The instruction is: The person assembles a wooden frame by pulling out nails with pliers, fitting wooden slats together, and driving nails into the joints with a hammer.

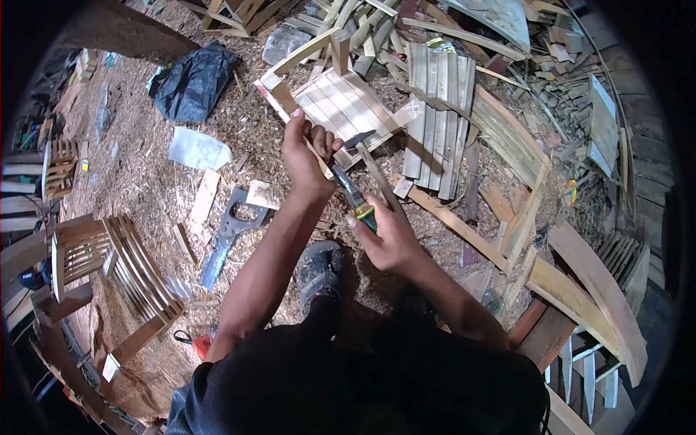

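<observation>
My left hand (308, 156) is closed on the near rail of a small slatted wooden frame (341, 101), thumb pointing up along it. In my right hand (388, 239) is a hand tool with a green and yellow handle (365, 214); its narrow metal part points toward my left wrist, and I cannot tell its exact kind. A hammer (375, 170) has its dark head over the frame's near edge, and its wooden handle runs down to the fingers of my right hand.
A handsaw (225, 235) lies on the sawdust floor at left, near a slatted wooden piece (119, 268). A black plastic bag (192, 83) is at upper left. Slatted panels (438, 116), long curved boards (598, 290) and scrap wood crowd the right. My shoe (319, 272) is just below my hands.
</observation>
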The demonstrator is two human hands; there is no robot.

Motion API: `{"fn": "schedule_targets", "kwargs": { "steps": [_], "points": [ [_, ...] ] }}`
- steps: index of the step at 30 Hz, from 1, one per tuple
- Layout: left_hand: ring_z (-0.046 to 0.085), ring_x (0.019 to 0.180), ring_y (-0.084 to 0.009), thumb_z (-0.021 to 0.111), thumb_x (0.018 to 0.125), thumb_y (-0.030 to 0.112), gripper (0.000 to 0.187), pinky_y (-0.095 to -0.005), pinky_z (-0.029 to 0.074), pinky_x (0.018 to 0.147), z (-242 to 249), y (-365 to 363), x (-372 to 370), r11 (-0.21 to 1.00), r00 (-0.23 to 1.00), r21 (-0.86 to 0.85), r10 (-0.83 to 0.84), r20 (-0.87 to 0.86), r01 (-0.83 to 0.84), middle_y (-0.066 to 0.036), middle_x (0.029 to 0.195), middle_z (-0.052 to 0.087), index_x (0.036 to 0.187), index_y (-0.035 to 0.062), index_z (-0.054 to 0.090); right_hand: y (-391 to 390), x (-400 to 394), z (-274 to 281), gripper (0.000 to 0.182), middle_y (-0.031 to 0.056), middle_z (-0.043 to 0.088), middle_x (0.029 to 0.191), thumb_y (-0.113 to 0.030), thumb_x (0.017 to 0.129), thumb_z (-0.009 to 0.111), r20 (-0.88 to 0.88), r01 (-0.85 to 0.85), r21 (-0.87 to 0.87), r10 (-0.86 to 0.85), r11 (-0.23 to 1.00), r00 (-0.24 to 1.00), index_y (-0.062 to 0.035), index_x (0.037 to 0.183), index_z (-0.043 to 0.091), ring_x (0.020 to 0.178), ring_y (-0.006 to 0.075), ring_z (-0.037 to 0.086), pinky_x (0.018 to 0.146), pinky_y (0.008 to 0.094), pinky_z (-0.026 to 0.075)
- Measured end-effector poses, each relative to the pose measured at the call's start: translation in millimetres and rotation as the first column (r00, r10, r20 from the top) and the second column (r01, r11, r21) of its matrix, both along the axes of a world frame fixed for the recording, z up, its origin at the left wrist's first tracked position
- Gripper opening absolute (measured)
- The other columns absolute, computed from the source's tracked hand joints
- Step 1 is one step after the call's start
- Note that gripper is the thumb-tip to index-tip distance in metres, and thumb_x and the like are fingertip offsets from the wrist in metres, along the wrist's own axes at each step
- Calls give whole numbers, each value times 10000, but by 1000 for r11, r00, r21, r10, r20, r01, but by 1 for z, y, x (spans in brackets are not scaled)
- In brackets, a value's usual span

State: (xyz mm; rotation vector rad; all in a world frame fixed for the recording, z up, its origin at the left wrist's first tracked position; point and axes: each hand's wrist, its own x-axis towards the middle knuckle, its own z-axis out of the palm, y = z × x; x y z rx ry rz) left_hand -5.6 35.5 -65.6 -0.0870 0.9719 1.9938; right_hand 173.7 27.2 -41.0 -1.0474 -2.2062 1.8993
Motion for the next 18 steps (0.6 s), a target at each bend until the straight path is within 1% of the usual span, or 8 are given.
{"fn": "schedule_targets", "kwargs": {
  "steps": [3,5,7,8,9,12,14,18],
  "points": [
    [289,431,-130,538,900,329,330,-299,374,544,6,3,-5,997,998,-64,41,56,-37,14,455,276,666,158,381,1,-5,-9,529,270,616,867,-247,951,524,-139,-5,-22,2,1000,990,90,1314,335,792,402,632,700,475,460],
    [307,433,-140,543,893,318,321,-321,383,552,10,5,-5,997,998,-72,34,62,-29,6,453,294,669,155,381,-3,-7,-32,565,289,603,982,-237,956,523,-341,90,342,35,935,939,78,1364,293,825,393,633,734,448,474],
    [360,458,-156,531,891,307,316,-340,405,579,18,7,-2,981,994,-186,71,81,-55,-1,451,316,662,153,378,5,-8,-25,585,297,583,1054,-239,956,522,-282,30,243,42,970,958,70,1384,270,900,392,625,791,437,471],
    [360,458,-156,531,891,307,316,-340,405,579,19,7,-1,981,994,-186,68,80,-52,-1,451,316,662,153,378,10,-8,-22,607,306,562,1126,-241,956,522,-222,-28,138,58,990,973,63,1403,247,975,390,616,849,426,468],
    [387,480,-164,526,891,305,315,-349,417,599,21,7,-1,978,994,-200,73,87,-54,-3,450,324,659,154,376,13,-8,-24,607,306,562,1126,-241,956,522,-222,-26,138,56,990,973,63,1403,247,975,390,616,849,426,468],
    [430,521,-173,520,890,308,319,-361,433,630,25,6,-1,974,992,-223,67,107,-42,-5,450,337,652,156,373,21,-7,-34,595,298,545,1178,-220,937,546,-225,-44,222,95,974,970,57,1389,276,1078,387,580,909,410,454],
    [446,540,-174,519,890,314,323,-362,438,642,27,5,-2,973,991,-231,58,121,-29,-5,451,343,649,157,371,26,-6,-44,569,278,544,1195,-164,906,575,-204,-69,551,215,832,955,47,1367,317,1111,395,557,910,433,451],
    [428,519,-172,515,894,318,324,-362,433,639,26,6,-2,975,990,-221,52,129,-22,0,448,332,649,164,369,23,-10,-68,546,263,555,1187,-80,863,604,-319,-45,377,175,925,931,38,1334,354,1109,403,550,899,440,457]
  ]
}}
